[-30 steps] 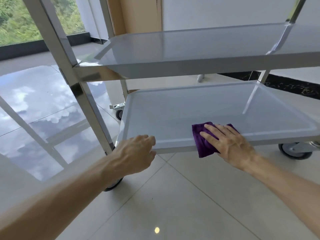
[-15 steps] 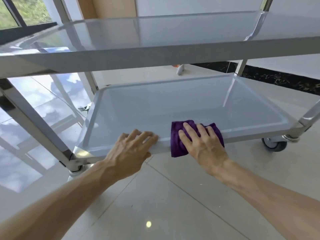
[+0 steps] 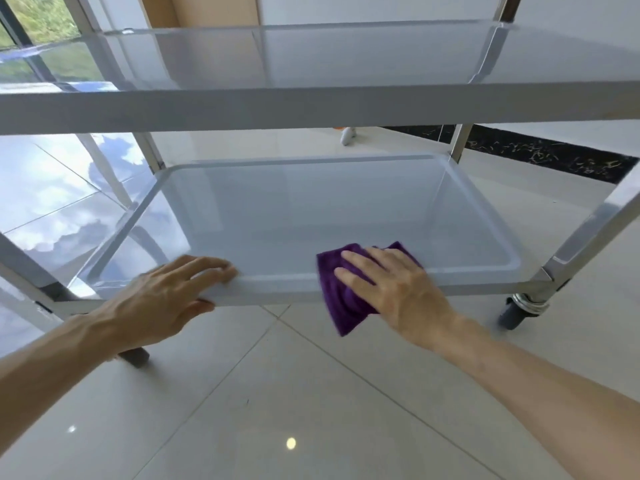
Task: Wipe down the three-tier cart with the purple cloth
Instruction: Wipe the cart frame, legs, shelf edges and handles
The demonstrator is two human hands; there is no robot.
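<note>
Head view puts us low before the cart (image 3: pixel 311 109), looking under its middle shelf (image 3: pixel 346 64) at the bottom shelf (image 3: pixel 294 216), a shallow grey tray with a raised rim. That middle shelf's front edge crosses the whole upper part of our view and hides whatever lies above it. Steel posts rise at the corners, and a caster wheel (image 3: pixel 516 311) shows under the right front corner. Around the cart we see glossy pale floor tiles (image 3: pixel 277 393) that mirror sky and clouds on the left, a window (image 3: pixel 38 26) at upper left, and a dark speckled strip of floor (image 3: pixel 540 150) at far right. A small white object (image 3: pixel 346 135) stands on the floor beyond the cart; we cannot tell what it is.

The purple cloth (image 3: pixel 346 303) lies draped over the front rim of the bottom shelf, partly in the tray and partly hanging down the edge. Our right hand (image 3: pixel 391 289) presses flat on it, fingers straight and spread, so its grip is wide. Our left hand (image 3: pixel 166 299) holds the same rim further left, fingers over the top and thumb beneath, its grip closed round the edge.
</note>
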